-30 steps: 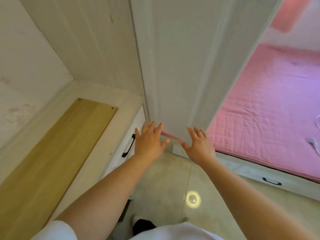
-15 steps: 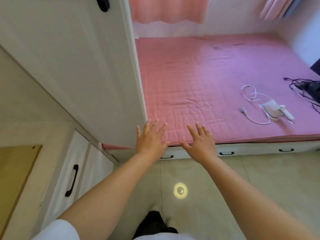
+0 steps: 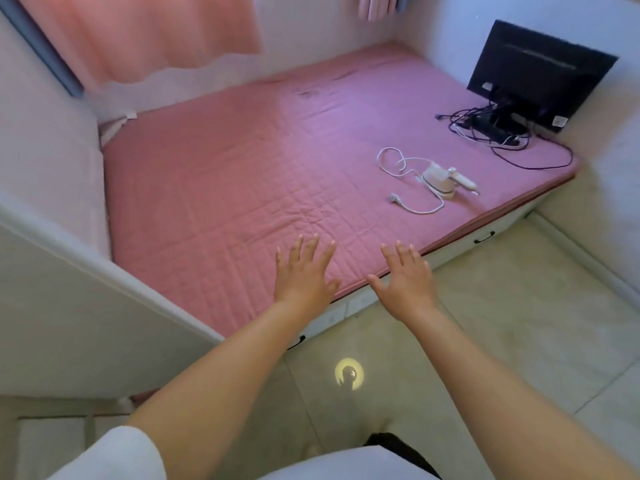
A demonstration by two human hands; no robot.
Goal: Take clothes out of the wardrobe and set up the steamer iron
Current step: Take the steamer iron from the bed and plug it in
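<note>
A small white steamer iron (image 3: pixel 445 180) lies on the pink quilted bed (image 3: pixel 225 188) at the right, its white cord and plug (image 3: pixel 394 197) coiled beside it. My left hand (image 3: pixel 304 275) and my right hand (image 3: pixel 407 280) are stretched out flat over the bed's near edge, fingers apart, holding nothing. Both are well short of the iron. The white wardrobe side (image 3: pixel 52 289) fills the left. No clothes are in view.
A black monitor (image 3: pixel 536 71) with tangled black cables (image 3: pixel 491 129) stands at the bed's far right corner. Pink curtains (image 3: pixel 138 36) hang at the back. White bed drawers (image 3: pixel 485 237) with black handles face the tiled floor (image 3: pixel 502 323).
My view has swung right, from the wardrobe's door and drawers to the bed. The iron and monitor have come into view. Both hands stay spread and empty.
</note>
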